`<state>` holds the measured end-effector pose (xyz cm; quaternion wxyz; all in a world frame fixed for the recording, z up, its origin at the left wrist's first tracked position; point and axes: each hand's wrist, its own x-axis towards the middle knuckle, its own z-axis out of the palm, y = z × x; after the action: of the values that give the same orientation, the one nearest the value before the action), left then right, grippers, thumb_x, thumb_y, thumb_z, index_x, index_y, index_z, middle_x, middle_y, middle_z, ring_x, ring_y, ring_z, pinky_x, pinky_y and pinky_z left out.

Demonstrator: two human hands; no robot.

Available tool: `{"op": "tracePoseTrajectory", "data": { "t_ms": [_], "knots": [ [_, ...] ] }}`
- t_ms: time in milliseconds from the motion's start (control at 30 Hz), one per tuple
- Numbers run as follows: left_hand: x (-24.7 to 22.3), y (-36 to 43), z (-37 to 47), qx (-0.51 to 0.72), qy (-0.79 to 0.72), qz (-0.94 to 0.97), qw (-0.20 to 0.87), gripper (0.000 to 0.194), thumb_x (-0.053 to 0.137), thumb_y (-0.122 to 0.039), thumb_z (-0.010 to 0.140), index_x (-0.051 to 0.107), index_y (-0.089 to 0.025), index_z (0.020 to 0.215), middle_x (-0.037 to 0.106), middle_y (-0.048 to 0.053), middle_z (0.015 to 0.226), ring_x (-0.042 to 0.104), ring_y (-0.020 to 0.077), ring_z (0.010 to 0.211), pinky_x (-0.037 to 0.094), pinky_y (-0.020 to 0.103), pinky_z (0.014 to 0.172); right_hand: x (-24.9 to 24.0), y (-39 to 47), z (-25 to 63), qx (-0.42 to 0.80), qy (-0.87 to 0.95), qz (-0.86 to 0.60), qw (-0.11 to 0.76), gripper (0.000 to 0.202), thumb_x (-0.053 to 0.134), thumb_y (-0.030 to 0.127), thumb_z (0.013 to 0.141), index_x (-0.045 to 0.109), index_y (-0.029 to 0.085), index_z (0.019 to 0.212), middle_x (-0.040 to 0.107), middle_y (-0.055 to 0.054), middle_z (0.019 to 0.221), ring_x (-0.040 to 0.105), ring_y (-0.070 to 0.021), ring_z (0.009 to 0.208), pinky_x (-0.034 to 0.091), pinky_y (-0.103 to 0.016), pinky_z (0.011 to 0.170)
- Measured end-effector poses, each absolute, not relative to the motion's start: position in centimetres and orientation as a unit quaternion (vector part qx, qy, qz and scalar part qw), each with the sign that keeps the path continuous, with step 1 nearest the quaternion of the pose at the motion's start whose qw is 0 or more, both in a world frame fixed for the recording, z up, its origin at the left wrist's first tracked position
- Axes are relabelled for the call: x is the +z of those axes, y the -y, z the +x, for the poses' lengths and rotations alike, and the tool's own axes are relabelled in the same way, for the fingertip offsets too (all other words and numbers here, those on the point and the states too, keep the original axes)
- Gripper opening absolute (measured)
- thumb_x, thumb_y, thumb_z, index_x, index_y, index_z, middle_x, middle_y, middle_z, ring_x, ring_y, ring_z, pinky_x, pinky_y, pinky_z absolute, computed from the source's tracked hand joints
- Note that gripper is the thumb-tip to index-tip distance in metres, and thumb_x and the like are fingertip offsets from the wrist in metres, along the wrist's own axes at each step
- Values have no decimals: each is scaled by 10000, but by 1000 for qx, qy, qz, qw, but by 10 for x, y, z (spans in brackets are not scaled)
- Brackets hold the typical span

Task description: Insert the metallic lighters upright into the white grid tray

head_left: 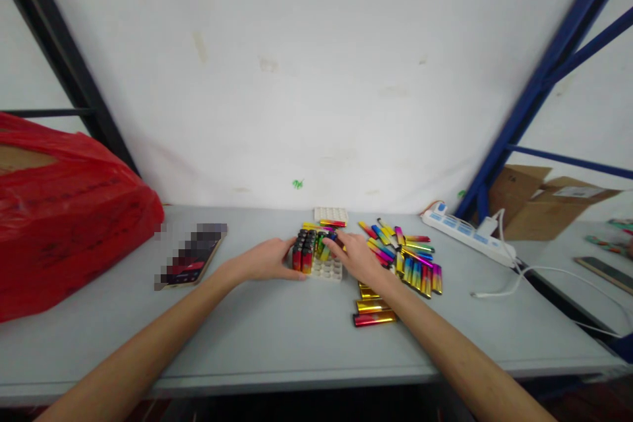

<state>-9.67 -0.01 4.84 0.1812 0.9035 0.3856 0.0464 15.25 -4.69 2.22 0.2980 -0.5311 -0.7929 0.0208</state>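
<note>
We see both bare arms reaching forward over a pale grey table (277,336) toward a small white tray (328,269) with round sockets that sits near the middle of it. Our left hand (270,260) lies against the tray's left side, its fingers (289,247) curled loosely around the block of dark and red sticks (303,252) standing upright in the tray; the grip looks light, more a steadying touch than a squeeze. Our right hand (357,257) comes in from the right, its fingertips bent down onto a multicoloured stick (324,245) standing in the tray, but the view is too small and blurred for us to tell whether they are pinched on it or only touching it. The near row of sockets in the tray stands bare. Just right of the right hand lies a loose heap of shiny rainbow-coloured sticks (410,254), scattered at all angles, and three more gold-and-red ones (373,306) lie side by side under the right wrist. Behind the tray a second white tray (331,214) lies flat near the wall with a stick across its front edge. On the left of the table we see a phone (190,257) with its screen blurred out, and beyond it a bulging red plastic bag (64,211). At the right, a white power strip (467,232) lies with a white cable (524,273) trailing off it.
</note>
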Motion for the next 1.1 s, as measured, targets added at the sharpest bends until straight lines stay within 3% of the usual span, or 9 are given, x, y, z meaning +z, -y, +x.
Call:
{"op": "tracePoseTrajectory", "data": {
  "t_ms": [133,267,400,500,667,767,833,933,1100],
  "knots": [
    [50,1,-95,36,-394,903,166,726,676,-724,729,593,-198,1222,716,45,889,669,253,747,429,292,619,22,43,144,7,813,-530,240,306,503,419,1060,659,168,981,752,-85,837,689,-215,746,445,-298,687],
    [48,-1,-96,35,-392,904,166,719,671,-735,722,606,-195,1193,716,42,879,663,247,733,424,291,607,30,44,139,-100,826,-534,153,399,499,474,1048,688,130,974,761,-161,895,703,-264,823,447,-369,845],
    [47,-2,-97,42,-389,905,169,729,668,-742,729,604,-201,1213,727,43,911,673,255,753,440,299,624,38,49,148,-68,834,-515,188,454,461,548,1046,677,168,921,746,-92,823,677,-218,755,427,-324,786],
    [48,0,-97,44,-390,903,177,739,681,-731,726,600,-202,1236,737,56,986,688,264,801,459,301,645,38,46,169,-41,825,-516,227,482,359,490,1093,668,192,872,715,-48,766,663,-186,735,423,-296,771],
    [47,0,-97,45,-399,901,166,802,685,-767,698,595,-204,1263,731,76,998,694,287,847,478,312,682,20,18,204,-49,797,-551,242,287,444,287,1065,666,152,1187,717,-134,1156,672,-224,1067,483,-330,949],
    [45,-2,-97,42,-395,902,167,795,670,-783,701,598,-207,1244,730,60,940,686,273,792,463,307,650,8,1,210,-53,816,-532,223,403,470,230,1028,566,116,1403,566,-185,1462,532,-257,1359,411,-397,1140],
    [45,-3,-98,39,-395,902,168,792,667,-786,703,599,-206,1238,731,55,928,684,270,776,458,306,639,5,-4,208,-45,826,-525,198,455,442,205,1024,526,109,1461,511,-182,1525,493,-259,1408,382,-405,1176],
    [45,-3,-98,42,-392,902,173,792,673,-781,706,591,-208,1248,737,65,982,695,280,829,479,311,675,9,-4,204,-23,830,-532,167,426,423,207,1034,574,164,1430,619,-141,1425,583,-242,1315,423,-368,1124],
    [45,-4,-98,50,-386,903,184,804,683,-782,697,589,-214,1259,744,64,1024,706,287,874,506,318,716,21,2,201,-25,789,-596,148,279,548,340,1019,731,161,1128,747,-142,1128,672,-248,1112,465,-316,989]
  ]
}}
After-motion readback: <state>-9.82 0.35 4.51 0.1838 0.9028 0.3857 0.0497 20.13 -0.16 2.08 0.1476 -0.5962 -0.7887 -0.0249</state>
